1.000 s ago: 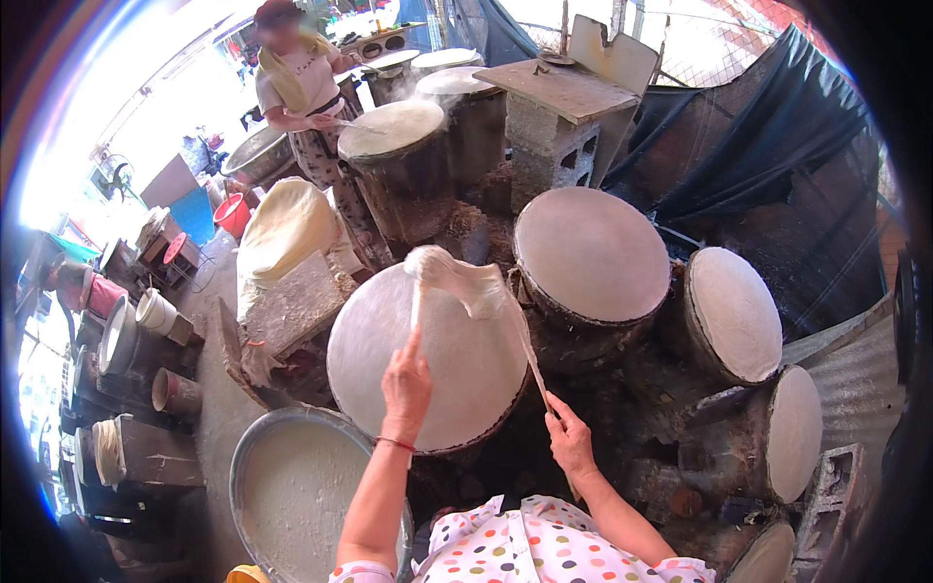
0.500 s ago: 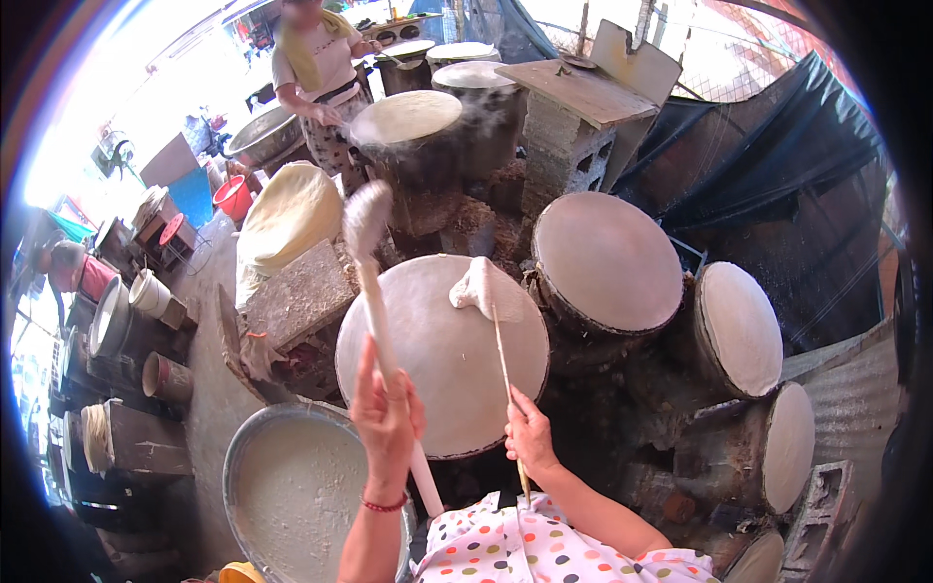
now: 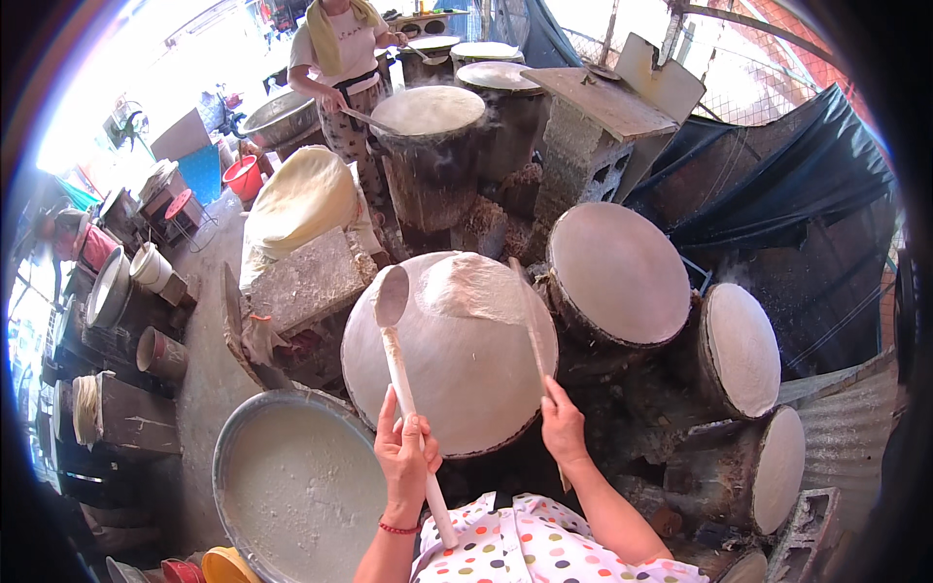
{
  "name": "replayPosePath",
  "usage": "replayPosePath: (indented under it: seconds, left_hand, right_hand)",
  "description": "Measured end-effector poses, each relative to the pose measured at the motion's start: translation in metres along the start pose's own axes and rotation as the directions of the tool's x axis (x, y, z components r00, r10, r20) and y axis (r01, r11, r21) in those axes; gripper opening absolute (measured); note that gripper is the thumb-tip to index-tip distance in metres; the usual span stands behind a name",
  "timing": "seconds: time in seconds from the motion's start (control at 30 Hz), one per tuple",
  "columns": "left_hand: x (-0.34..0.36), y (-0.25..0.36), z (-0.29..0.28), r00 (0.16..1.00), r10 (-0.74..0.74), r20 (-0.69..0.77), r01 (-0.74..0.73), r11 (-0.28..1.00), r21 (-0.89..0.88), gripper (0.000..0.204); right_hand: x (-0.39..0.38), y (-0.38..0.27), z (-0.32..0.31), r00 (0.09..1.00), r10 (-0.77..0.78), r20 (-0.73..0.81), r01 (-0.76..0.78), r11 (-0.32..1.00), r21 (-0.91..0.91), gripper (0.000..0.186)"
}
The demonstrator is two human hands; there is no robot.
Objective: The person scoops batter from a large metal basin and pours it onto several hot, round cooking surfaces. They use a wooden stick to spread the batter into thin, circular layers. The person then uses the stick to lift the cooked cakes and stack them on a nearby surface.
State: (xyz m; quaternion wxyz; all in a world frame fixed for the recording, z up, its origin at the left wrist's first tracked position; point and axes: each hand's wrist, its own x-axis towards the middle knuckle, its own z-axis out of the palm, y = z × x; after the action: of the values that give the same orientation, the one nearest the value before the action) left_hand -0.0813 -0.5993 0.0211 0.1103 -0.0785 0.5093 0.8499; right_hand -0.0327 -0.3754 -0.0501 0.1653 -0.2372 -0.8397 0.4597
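1. At far left, a white bucket stands among worn containers; farther back, a red bucket sits on the ground.

2. A wide grey-rimmed basin of pale, thick liquid stands in the left foreground, with a stack of pale round sheets beyond it.

3. In the background, a co-worker in a light top holds a utensil over a pale-topped drum.

4. The left hand, fingers curled loosely, grips the white handle of a ladle; its bowl is raised at the upper-left edge of the central griddle, and its butt end reaches the wearer's dotted shirt.

5. The broad round griddle has a pale surface, with a wrinkled pale mass at its far side.

6. A thin stick slants along the right edge of that mass; whether the two are joined cannot be told. The right hand is closed firmly around it.

7. At right, three pale-topped drums line up before a dark tarp, with a concrete block near the lower edge.
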Motion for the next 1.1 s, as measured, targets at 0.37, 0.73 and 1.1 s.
replayPosePath:
  seconds: [0.37, 0.73, 1.1]
  left_hand:
    - [-0.008, -0.006, -0.017, 0.999, -0.009, -0.035, 0.006, 0.996, -0.092, 0.048]
    - [-0.012, -0.004, -0.046, 0.996, -0.02, -0.09, 0.002, 0.98, -0.2, 0.048]
    - [-0.024, 0.004, -0.068, 0.98, 0.008, -0.199, -0.049, 0.978, -0.204, 0.046]
  right_hand:
    - [0.013, -0.056, 0.067, 0.94, -0.096, 0.327, 0.076, 0.994, 0.073, 0.037]
    - [0.047, -0.061, 0.029, 0.824, 0.318, 0.469, -0.433, 0.887, 0.161, 0.038]
    - [0.069, 0.008, 0.02, 0.931, -0.353, 0.095, 0.361, 0.928, -0.088, 0.038]
